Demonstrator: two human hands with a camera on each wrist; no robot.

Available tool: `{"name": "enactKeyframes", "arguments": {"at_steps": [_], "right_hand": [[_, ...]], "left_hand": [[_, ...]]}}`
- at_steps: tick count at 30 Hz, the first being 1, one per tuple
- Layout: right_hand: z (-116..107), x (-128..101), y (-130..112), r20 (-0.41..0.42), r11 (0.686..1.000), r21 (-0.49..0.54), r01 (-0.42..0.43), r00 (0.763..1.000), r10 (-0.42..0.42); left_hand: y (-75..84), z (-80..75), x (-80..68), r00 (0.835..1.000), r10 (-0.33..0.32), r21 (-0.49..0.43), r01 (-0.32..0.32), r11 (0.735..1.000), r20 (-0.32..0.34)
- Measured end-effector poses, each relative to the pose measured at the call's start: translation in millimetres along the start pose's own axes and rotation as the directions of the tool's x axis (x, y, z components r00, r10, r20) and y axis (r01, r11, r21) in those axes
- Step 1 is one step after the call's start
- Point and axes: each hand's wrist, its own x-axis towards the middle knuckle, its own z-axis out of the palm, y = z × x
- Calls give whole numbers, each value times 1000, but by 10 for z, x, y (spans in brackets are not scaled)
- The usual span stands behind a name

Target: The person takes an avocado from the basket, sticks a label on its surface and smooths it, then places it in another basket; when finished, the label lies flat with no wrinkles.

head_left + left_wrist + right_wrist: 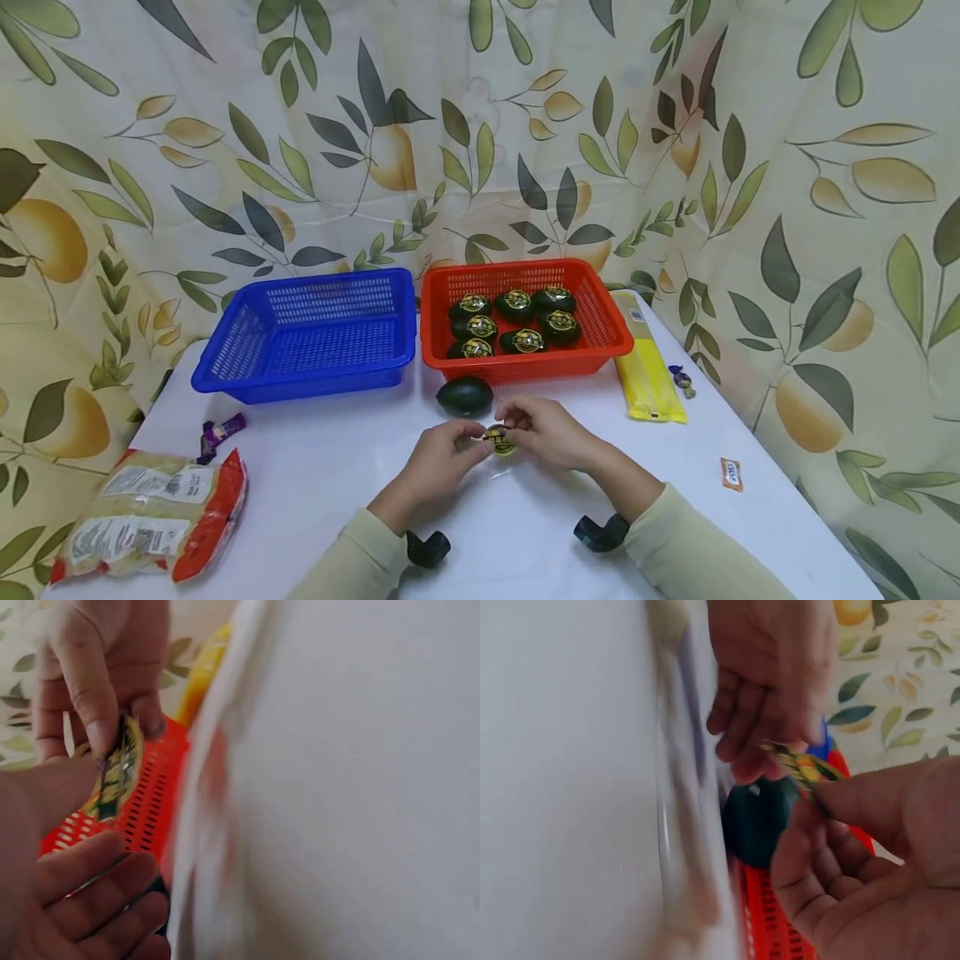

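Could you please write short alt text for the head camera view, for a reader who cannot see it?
A person's left hand and right hand pinch a small round yellow-and-black label between them above a white table. A dark green egg-shaped item lies just beyond, before a red basket of labelled ones, beside a blue basket.

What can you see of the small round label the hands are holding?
The label is a small, thin disc, yellow-gold with dark print, like those on the dark eggs in the red basket. It looks like a flexible sticker. The left hand and right hand pinch its opposite edges just above the white table, in front of one unlabelled dark egg. Its print is unreadable.
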Motion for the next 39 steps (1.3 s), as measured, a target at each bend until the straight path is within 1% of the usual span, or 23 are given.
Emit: {"name": "enactKeyframes", "arguments": {"at_steps": [2,5,8,10,13,14,17,19,21,24,26,28,30,33,34,36,38,39], "right_hand": [[26,31,-6,-30,996,92,-19,999,22],[67,77,-29,-79,976,214,-47,995,65],[113,142,-38,-134,960,269,-80,984,119],[121,184,-29,-156,956,272,-109,975,156],[119,255,2,-174,957,249,-146,966,193],[117,287,-2,-175,957,243,-157,964,202],[144,403,-24,-203,959,224,-172,955,218],[175,482,-45,-244,965,192,-179,944,224],[213,553,-53,-297,973,133,-187,929,219],[269,633,-43,-380,982,-11,-190,909,172],[300,667,-29,-419,976,-96,-198,897,140],[323,685,-13,-440,969,-141,-204,890,123],[345,691,5,-447,967,-134,-218,884,137],[371,686,40,-462,969,-67,-236,869,179],[378,681,49,-468,971,-47,-234,864,185],[390,671,66,-483,977,-29,-213,858,172],[399,662,67,-492,984,-78,-161,865,103],[402,659,65,-490,985,-122,-125,871,50]], "left_hand": [[21,-39,11,997,-51,-99,45,994,-49],[37,-78,36,989,-111,-176,93,980,-98],[35,-105,50,974,-182,-236,147,961,-136],[34,-127,64,964,-212,-274,163,948,-160],[44,-170,119,954,-229,-304,164,938,-192],[47,-191,144,951,-233,-300,166,939,-203],[57,-247,242,939,-222,-256,155,954,-262],[62,-271,316,924,-223,-218,159,963,-310],[61,-281,384,910,-220,-173,167,971,-352],[57,-278,461,893,-233,-126,199,972,-384],[51,-272,495,888,-234,-97,213,972,-396],[44,-267,510,884,-241,-88,225,970,-401],[28,-260,509,877,-259,-93,242,966,-404],[-5,-246,496,855,-294,-119,269,956,-428],[-20,-238,492,847,-296,-128,267,955,-441],[-55,-221,490,844,-258,-129,223,966,-471],[-100,-205,494,856,-149,-82,125,989,-495],[-125,-199,497,865,-88,-52,71,996,-493]]}}
